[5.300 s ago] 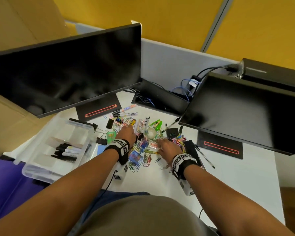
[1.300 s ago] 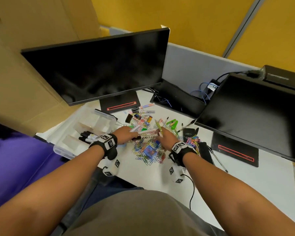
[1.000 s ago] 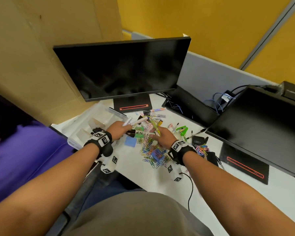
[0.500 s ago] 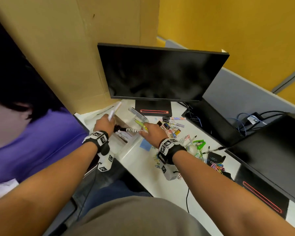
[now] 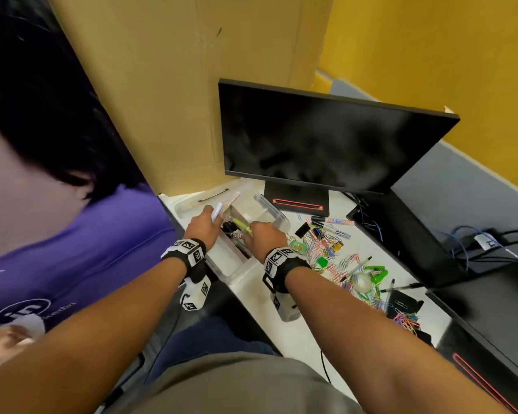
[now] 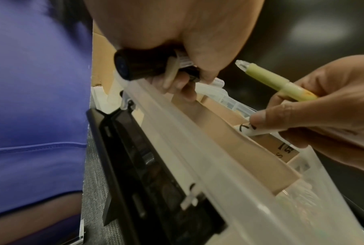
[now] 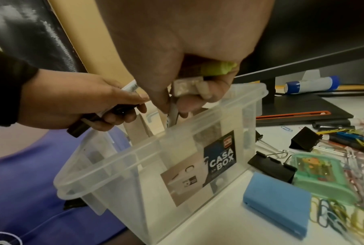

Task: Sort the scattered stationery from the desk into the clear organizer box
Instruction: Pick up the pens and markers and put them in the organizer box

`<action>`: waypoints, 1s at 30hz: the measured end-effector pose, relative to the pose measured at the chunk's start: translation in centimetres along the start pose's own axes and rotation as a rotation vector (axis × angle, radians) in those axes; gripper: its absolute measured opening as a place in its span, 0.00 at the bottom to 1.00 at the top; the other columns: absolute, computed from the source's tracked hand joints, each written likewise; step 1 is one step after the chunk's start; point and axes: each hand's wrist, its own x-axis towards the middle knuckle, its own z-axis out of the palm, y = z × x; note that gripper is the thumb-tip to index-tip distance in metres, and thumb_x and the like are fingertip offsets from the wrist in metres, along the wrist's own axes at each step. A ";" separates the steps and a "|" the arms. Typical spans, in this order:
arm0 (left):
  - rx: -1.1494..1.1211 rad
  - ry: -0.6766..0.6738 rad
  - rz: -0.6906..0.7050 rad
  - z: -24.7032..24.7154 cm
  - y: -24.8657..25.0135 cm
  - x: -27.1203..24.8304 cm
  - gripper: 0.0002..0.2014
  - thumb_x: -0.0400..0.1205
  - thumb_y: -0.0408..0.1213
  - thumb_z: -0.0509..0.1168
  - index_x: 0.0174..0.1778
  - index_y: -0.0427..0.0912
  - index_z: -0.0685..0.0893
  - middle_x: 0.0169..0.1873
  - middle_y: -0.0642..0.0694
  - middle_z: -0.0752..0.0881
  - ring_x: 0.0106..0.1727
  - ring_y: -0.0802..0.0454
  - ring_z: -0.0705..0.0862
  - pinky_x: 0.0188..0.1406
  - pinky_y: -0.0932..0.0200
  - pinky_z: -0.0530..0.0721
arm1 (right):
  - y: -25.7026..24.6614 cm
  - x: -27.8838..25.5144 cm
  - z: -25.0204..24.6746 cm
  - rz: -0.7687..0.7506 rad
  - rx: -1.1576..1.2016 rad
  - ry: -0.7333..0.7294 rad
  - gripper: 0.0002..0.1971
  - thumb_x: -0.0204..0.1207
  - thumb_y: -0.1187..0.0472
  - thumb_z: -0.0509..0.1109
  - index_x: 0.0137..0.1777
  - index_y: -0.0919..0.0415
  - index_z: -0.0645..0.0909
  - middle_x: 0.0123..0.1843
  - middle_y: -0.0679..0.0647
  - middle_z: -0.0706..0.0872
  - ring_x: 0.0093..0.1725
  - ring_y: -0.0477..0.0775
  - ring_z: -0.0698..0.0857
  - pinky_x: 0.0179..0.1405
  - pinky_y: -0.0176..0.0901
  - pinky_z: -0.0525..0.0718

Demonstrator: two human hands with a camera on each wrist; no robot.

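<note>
Both of my hands are over the clear organizer box (image 7: 135, 167), which sits at the left edge of the white worktop (image 5: 299, 333) just in front of a dark monitor (image 5: 326, 144). My left hand (image 5: 205, 227) has its grip curled around a bundle of pens and markers: a black marker (image 6: 143, 67) pokes out below my palm, and a white pen (image 5: 217, 211) with a pale yellow one beside it stick up past my fingers toward the cardboard sheet (image 5: 192, 85) behind the box. My right hand (image 5: 265, 237) has its grip closed too, pinching a yellow-green highlighter (image 6: 277, 81) and a white pen with black lettering (image 6: 254, 130), whose lower end points down into the box. Brown cardboard dividers (image 6: 225, 140) split the box into compartments, and black markers (image 5: 229, 228) already lie in one of them; I cannot tell which compartment my pens are over. To the right of the box the rest of the stationery is spread on the worktop: a blue sticky-note pad (image 7: 279, 208) just beside the box wall, black binder clips (image 7: 271, 165), a small green case (image 7: 319, 175), a heap of coloured paper clips (image 5: 335, 261), a bright green clip (image 5: 377, 271) and several loose pens (image 5: 356, 268). A person in a purple shirt (image 5: 72, 249) is close on my left.
</note>
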 end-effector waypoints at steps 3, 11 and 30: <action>0.000 0.003 0.011 -0.1 -0.3 0.0 0.19 0.86 0.57 0.53 0.56 0.44 0.73 0.41 0.37 0.84 0.41 0.35 0.84 0.42 0.45 0.86 | -0.5 0.6 0.5 0.018 -0.003 -0.011 0.15 0.83 0.49 0.62 0.57 0.59 0.83 0.50 0.60 0.87 0.49 0.64 0.87 0.41 0.48 0.78; 0.018 0.007 0.019 0.4 -0.5 0.1 0.19 0.86 0.57 0.53 0.57 0.45 0.75 0.42 0.38 0.84 0.41 0.37 0.83 0.41 0.46 0.85 | -1.0 1.2 1.1 0.030 -0.029 -0.066 0.17 0.82 0.47 0.66 0.60 0.59 0.83 0.52 0.59 0.88 0.52 0.63 0.88 0.43 0.47 0.79; -0.224 -0.106 0.032 -0.3 0.2 0.2 0.15 0.84 0.45 0.58 0.31 0.48 0.76 0.36 0.39 0.84 0.40 0.40 0.81 0.41 0.49 0.78 | 3.4 2.9 -0.2 0.102 0.457 0.098 0.16 0.82 0.53 0.65 0.68 0.54 0.79 0.59 0.58 0.88 0.58 0.62 0.85 0.58 0.52 0.83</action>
